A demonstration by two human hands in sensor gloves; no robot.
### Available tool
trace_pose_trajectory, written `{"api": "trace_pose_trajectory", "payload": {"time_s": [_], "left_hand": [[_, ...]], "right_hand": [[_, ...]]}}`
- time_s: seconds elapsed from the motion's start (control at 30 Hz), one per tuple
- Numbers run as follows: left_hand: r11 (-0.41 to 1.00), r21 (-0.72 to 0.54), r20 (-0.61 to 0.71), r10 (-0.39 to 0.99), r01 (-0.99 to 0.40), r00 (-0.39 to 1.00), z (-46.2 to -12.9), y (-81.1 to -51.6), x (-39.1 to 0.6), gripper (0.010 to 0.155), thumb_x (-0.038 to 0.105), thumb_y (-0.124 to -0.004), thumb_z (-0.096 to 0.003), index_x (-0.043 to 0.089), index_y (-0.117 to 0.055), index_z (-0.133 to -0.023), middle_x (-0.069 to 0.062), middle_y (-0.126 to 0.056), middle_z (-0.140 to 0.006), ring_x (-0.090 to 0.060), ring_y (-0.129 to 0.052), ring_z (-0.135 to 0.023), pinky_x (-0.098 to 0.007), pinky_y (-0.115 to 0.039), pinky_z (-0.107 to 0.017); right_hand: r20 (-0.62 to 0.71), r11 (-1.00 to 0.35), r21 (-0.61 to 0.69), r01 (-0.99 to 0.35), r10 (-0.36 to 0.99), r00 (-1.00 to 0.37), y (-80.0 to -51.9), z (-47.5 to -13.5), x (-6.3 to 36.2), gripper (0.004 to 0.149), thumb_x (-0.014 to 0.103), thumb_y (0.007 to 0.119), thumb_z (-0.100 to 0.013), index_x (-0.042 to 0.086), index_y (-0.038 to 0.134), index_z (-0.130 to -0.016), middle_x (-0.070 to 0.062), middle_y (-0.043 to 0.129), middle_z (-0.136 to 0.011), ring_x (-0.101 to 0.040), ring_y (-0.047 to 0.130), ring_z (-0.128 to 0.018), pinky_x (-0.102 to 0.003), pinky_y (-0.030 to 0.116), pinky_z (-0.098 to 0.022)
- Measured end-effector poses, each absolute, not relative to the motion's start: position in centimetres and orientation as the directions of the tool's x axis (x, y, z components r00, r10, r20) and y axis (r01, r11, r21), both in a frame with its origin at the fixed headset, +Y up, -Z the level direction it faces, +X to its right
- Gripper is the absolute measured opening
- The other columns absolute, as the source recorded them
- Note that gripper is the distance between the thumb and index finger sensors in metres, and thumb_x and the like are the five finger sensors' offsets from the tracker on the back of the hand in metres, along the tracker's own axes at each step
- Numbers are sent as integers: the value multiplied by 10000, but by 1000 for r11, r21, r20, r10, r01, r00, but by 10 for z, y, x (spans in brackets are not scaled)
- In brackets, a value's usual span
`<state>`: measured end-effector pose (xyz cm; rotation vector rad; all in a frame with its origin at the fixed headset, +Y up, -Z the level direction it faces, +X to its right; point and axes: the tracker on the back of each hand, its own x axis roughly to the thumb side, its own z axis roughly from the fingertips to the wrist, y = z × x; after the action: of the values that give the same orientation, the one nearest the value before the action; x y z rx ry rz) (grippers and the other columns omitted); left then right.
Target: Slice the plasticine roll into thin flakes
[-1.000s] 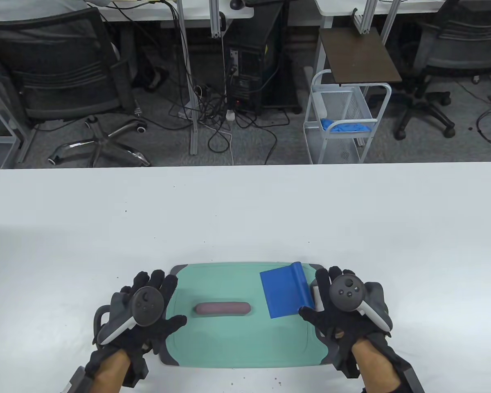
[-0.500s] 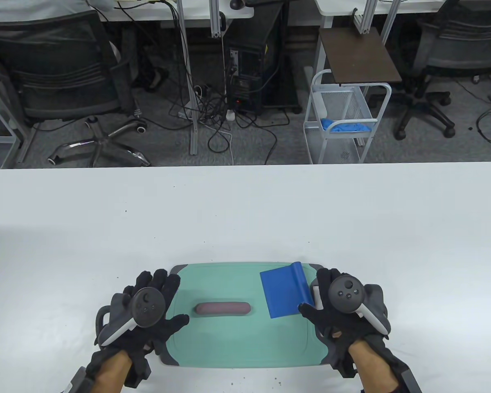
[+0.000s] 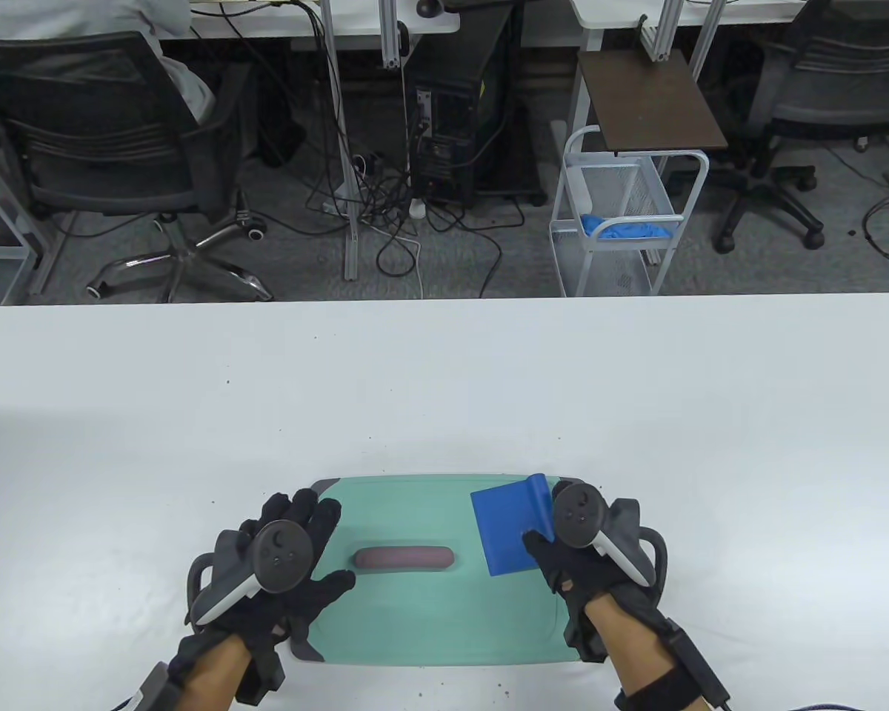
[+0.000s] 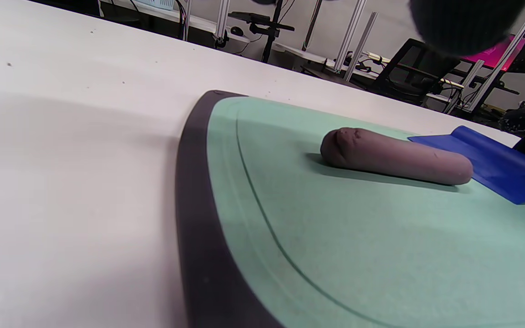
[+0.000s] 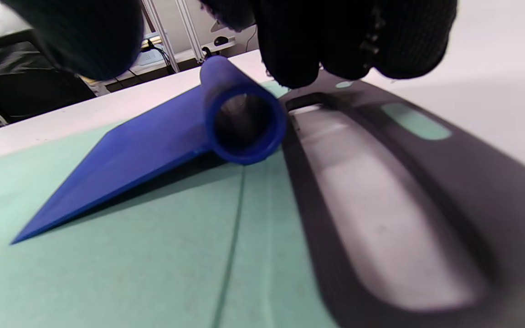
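Note:
A brown plasticine roll [image 3: 404, 558] lies whole in the middle of a green cutting board [image 3: 430, 622]; it also shows in the left wrist view [image 4: 394, 157]. A blue scraper [image 3: 507, 529] with a tube handle lies flat on the board's right part. My left hand [image 3: 326, 544] is open and flat over the board's left edge, thumb close to the roll's left end, holding nothing. My right hand [image 3: 544, 518] hovers over the scraper's handle [image 5: 244, 123]. Its fingers [image 5: 349, 36] hang just above the tube, thumb over the blade, not closed on it.
The board has dark grey corners and a grip slot [image 5: 381, 205] on its right end. It lies near the front edge of a white table [image 3: 444, 385]. Beyond the table's far edge are office chairs and a wire cart [image 3: 622, 215].
My right hand has moved left from the board's right end to above the scraper's handle. My left hand has shifted a little right toward the roll. Roll and scraper have not moved.

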<state>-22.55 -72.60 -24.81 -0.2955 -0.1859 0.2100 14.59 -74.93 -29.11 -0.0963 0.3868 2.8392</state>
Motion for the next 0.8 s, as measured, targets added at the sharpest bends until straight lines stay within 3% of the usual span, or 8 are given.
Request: {"api": "trace_pose_trajectory", "payload": {"time_s": [0.37,0.6,0.8], "left_hand": [[924,-324,120,254,-204,960,-250,-727,-229,878,744,-656,-351,454,-266,-1082,90,-220,-1242,-343,-293,-1188,-639,-398,-821],[917,-332,98,269,-223,958,-252,-728,-233,874,740,-655,-354,453,-267,-1082,90,-222,-1242,-343,-298,-1187,-638,-401,-821],[913,-332,92,283,-239,955,-253,-728,-235,869,738,-651,-356,451,-268,-1082,87,-224,-1241,-344,-303,-1186,-637,-403,-820]], "right_hand": [[-181,-955,297,-2,-54,-982,-755,-306,106,809,395,754,-462,21,350,-1055,-262,706,-927,-515,761,-773,-571,741,-520],[-257,-961,275,13,-87,-962,-755,-309,102,788,325,788,-441,3,402,-1048,-248,754,-876,-488,817,-730,-561,767,-495],[-351,-958,257,-129,32,-936,-759,-308,111,812,328,797,-430,-3,395,-1053,-257,733,-879,-496,797,-730,-575,754,-505]]}}
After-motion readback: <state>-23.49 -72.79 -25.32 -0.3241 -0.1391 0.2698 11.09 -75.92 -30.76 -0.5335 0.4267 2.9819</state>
